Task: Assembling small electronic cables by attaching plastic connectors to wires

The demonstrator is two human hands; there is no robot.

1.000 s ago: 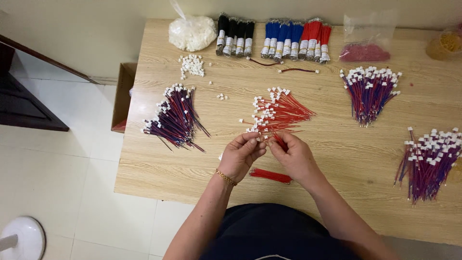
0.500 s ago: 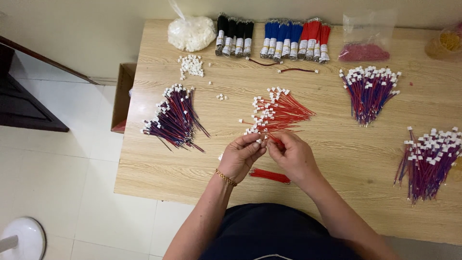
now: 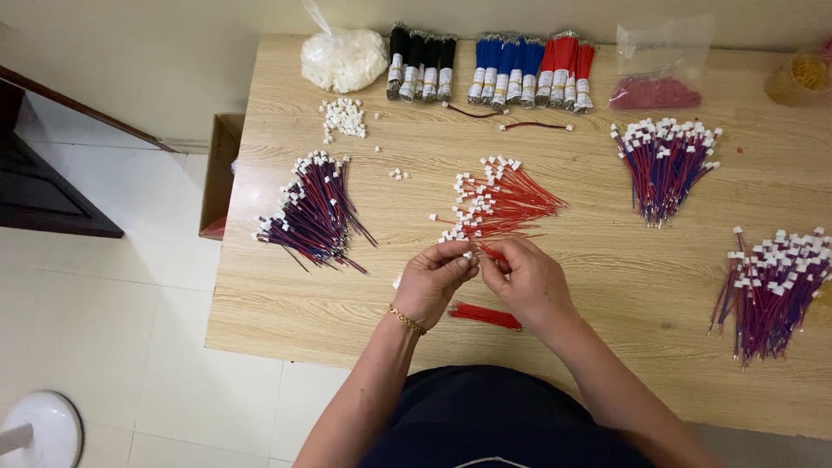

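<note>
Pale wood-grain desk (image 3: pixel 607 286) under a worn camera: the left hand (image 3: pixel 431 282) and right hand (image 3: pixel 526 279) meet at its near middle, fingers pinched shut on a thin red wire with a small white plastic connector (image 3: pixel 472 255). That tiny piece could slip from the pinch, I'd guess, and get lost among the fanned red wires (image 3: pixel 498 201) just beyond. Farther back, against the wall, lie a knotted clear bag of white parts (image 3: pixel 342 59), black, blue and red wire bundles with pale paper bands (image 3: pixel 490 65), and a clear pouch of pink bits (image 3: pixel 656 82)
</note>
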